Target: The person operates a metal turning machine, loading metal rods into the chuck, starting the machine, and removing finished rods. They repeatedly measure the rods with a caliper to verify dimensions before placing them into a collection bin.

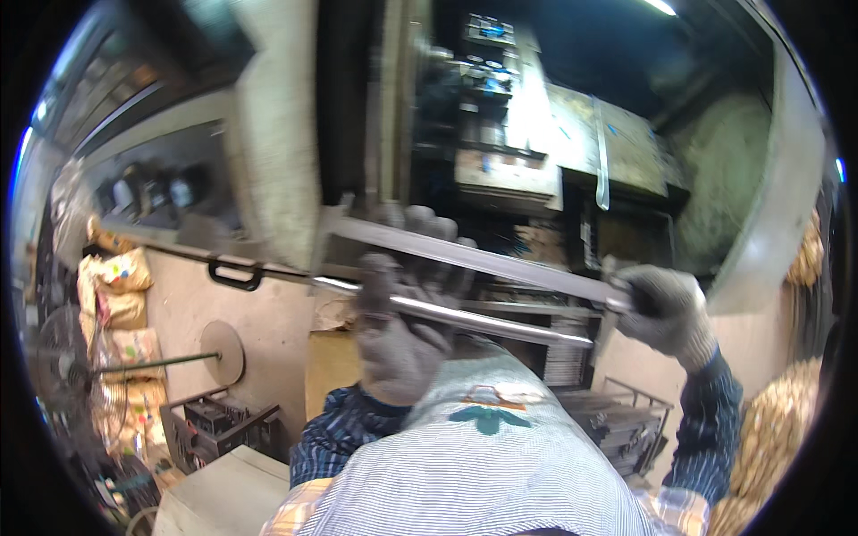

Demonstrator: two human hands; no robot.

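Note:
A long flat metal bar (465,256) runs slantwise across the middle, its right end lower than its left. My gloved right hand (666,304) is closed round the right end. Near the other end my gloved left hand (407,322) supports the bar, palm turned up, its fingers behind the bar and its thumb below. A thinner shiny rod (500,324) crosses the left palm under the bar, partly covered by the thumb; whether that hand grips the rod too is unclear. Both hands are slightly blurred.
Ahead is the open machine bay with a metal block (505,179) and a pale strip (601,152) hanging down. A panel with a black handle (235,273) is at left. Below it stand a round disc (222,352) on a rod and a black crate (219,424). Stacked sacks (130,357) line the far left.

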